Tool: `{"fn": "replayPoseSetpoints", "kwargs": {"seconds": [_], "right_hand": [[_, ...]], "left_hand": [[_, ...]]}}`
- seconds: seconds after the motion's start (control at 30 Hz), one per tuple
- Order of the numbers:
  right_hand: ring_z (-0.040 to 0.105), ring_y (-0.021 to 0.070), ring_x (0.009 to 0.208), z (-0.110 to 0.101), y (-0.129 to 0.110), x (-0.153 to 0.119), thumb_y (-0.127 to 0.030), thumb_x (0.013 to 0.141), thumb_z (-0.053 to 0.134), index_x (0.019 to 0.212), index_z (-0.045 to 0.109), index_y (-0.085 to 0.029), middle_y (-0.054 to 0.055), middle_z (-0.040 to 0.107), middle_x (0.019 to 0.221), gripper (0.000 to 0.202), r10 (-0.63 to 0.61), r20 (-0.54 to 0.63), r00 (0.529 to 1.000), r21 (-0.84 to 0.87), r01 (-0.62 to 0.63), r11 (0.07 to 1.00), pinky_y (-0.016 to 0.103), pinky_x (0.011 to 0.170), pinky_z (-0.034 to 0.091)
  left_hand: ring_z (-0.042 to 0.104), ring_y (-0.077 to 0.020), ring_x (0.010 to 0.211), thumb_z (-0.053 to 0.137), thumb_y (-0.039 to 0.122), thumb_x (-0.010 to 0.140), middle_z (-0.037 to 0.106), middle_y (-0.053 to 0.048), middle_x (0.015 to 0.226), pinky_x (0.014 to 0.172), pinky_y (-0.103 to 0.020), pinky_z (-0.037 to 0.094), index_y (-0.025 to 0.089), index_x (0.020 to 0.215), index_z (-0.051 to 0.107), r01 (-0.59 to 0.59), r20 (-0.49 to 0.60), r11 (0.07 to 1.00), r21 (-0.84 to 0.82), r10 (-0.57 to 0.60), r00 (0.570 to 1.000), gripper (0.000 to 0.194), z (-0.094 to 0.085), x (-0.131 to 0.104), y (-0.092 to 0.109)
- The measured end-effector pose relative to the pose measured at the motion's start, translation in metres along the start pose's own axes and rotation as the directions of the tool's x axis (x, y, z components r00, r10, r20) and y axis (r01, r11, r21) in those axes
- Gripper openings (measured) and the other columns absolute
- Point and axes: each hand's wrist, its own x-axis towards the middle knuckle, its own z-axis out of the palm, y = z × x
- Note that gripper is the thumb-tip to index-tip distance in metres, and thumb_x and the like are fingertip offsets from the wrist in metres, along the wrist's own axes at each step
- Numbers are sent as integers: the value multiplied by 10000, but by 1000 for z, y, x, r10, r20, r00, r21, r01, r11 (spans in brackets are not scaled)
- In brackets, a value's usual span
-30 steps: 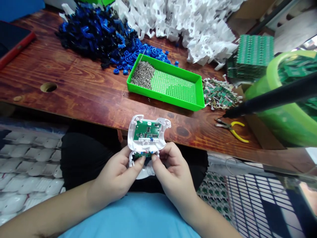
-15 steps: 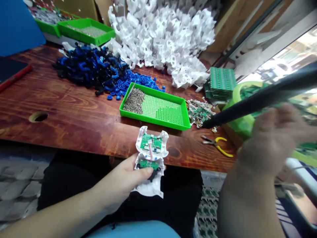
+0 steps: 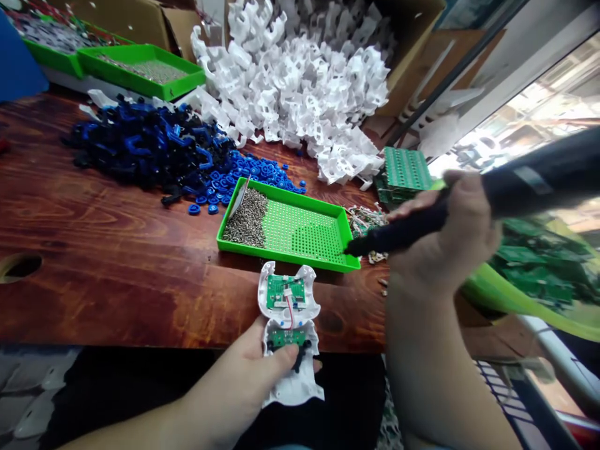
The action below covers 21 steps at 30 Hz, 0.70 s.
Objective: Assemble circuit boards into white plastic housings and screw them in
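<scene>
My left hand (image 3: 262, 365) grips the lower half of an opened white plastic shell (image 3: 295, 384), thumb pressed over its small green circuit board and black part. The upper half, holding another green circuit board (image 3: 284, 290), sits just above, and a red and white wire links the two. In my right hand (image 3: 452, 231) is a black electric screwdriver (image 3: 407, 228), fingers wrapped round its body. Its tip points left over the right end of a green perforated tray (image 3: 288, 256). Small metal screws (image 3: 248, 219) are heaped in the tray's left part.
Blue and black plastic parts (image 3: 150, 144) and blue rings (image 3: 253, 172) lie behind the tray. Beyond rises a big heap of white shells (image 3: 304, 87). Green board panels (image 3: 405, 169) are stacked at right, near a basket of circuit boards (image 3: 539, 269). A hole (image 3: 19, 267) pierces the table at left.
My right hand has come leftward with the screwdriver, whose tip now reaches the tray's right end. The view has shifted; my left hand still holds the white shell.
</scene>
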Motion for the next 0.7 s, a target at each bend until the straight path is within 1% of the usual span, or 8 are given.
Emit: {"fn": "replayPoseSetpoints", "kwargs": {"seconds": [0.07, 0.13, 0.2, 0.27, 0.37, 0.47, 0.6, 0.7], "right_hand": [[488, 103, 472, 22, 12, 1, -343, 786, 592, 834, 547, -199, -36, 478, 567, 159, 33, 76, 997, 25, -35, 999, 259, 479, 405], [518, 113, 476, 42, 25, 1, -386, 798, 561, 857, 512, -201, -36, 495, 562, 200, 40, 145, 989, 12, -42, 999, 260, 485, 409], [547, 128, 504, 56, 36, -1, -410, 829, 503, 869, 477, -220, -41, 480, 560, 196, 60, 239, 969, -22, -57, 998, 267, 502, 427], [545, 132, 513, 65, 43, -3, -400, 850, 459, 855, 451, -237, -47, 442, 555, 163, 67, 299, 952, -59, -51, 997, 280, 522, 449], [488, 115, 463, 71, 48, -6, -385, 838, 471, 811, 437, -245, -46, 415, 573, 147, 24, 257, 966, -32, -16, 999, 285, 494, 454], [443, 91, 431, 72, 49, -8, -375, 810, 529, 767, 437, -237, -33, 432, 623, 172, -3, 238, 971, 34, -5, 999, 274, 445, 431], [472, 94, 473, 72, 49, -12, -399, 839, 470, 766, 408, -242, -30, 429, 642, 184, 22, 260, 965, -73, -4, 997, 267, 464, 431], [507, 99, 496, 73, 49, -14, -422, 859, 432, 786, 398, -246, -44, 398, 619, 194, 25, 255, 967, -109, 3, 994, 258, 470, 431]], "left_hand": [[686, -223, 890, 706, 246, 774, 692, -83, 1023, 744, -282, 542, 167, 1072, 626, 14, -23, 1000, -25, -14, 1000, 319, 0, -1, 1], [688, -208, 866, 688, 226, 789, 688, -100, 1065, 742, -281, 543, 153, 1071, 622, 20, -44, 999, -47, -22, 999, 299, 2, -2, 4], [689, -200, 851, 683, 221, 792, 697, -105, 1052, 742, -280, 541, 143, 1059, 618, 25, -51, 998, -58, -28, 998, 286, 2, -3, 6], [688, -202, 844, 696, 240, 781, 712, -99, 1001, 743, -283, 538, 138, 1036, 616, 36, -47, 998, -59, -38, 998, 285, 1, -3, 7], [685, -201, 828, 712, 285, 765, 722, -94, 949, 738, -286, 533, 139, 1010, 615, 40, -39, 998, -57, -42, 998, 301, -1, -3, 6], [681, -214, 841, 699, 308, 771, 728, -91, 859, 749, -298, 526, 140, 1062, 594, 38, -33, 998, -43, -39, 999, 351, -2, -2, 4], [679, -224, 856, 693, 318, 773, 724, -78, 792, 747, -302, 525, 151, 1141, 553, 44, -41, 998, -39, -45, 998, 428, -1, -1, 4], [682, -201, 807, 720, 312, 748, 724, -75, 837, 716, -279, 534, 149, 1063, 596, 27, -49, 998, -59, -30, 998, 376, 1, -1, 5]]}}
